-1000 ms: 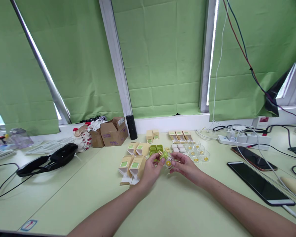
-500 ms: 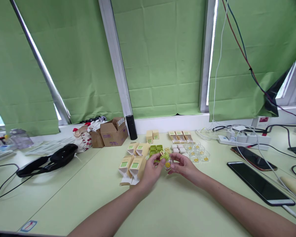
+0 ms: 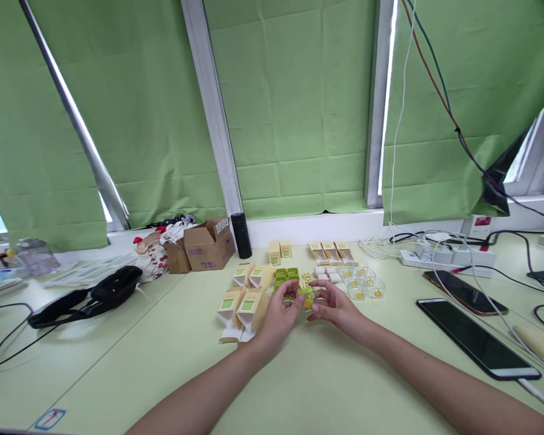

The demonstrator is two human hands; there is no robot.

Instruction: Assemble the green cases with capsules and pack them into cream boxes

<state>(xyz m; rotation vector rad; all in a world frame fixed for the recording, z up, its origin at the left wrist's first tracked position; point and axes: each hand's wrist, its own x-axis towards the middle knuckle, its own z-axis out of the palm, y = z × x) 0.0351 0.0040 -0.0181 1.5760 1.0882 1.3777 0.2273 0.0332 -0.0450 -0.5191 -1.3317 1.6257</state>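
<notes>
My left hand (image 3: 280, 313) and my right hand (image 3: 339, 307) are closed around a small clear container with a green lid (image 3: 306, 290), a yellow patch on its front. My left fingers grip the lid's side, and my right fingertips press the other side. Behind them stand several green square caps (image 3: 286, 273), small yellow pieces (image 3: 306, 277) and white blocks (image 3: 327, 273). Right of these are several clear cups with yellow centres (image 3: 358, 292). Beside my left hand stand several open cream boxes (image 3: 252, 302) with green windows.
More cream boxes (image 3: 330, 252) stand at the back, near a cardboard box (image 3: 208, 244) and a black cylinder (image 3: 241, 235). Two phones (image 3: 478, 338) and a power strip (image 3: 444, 261) with cables lie right. A black pouch (image 3: 113, 290) lies left.
The green lid sits lower and more level over the clear container, and its loop shows less. Both hands stay in nearly the same place.
</notes>
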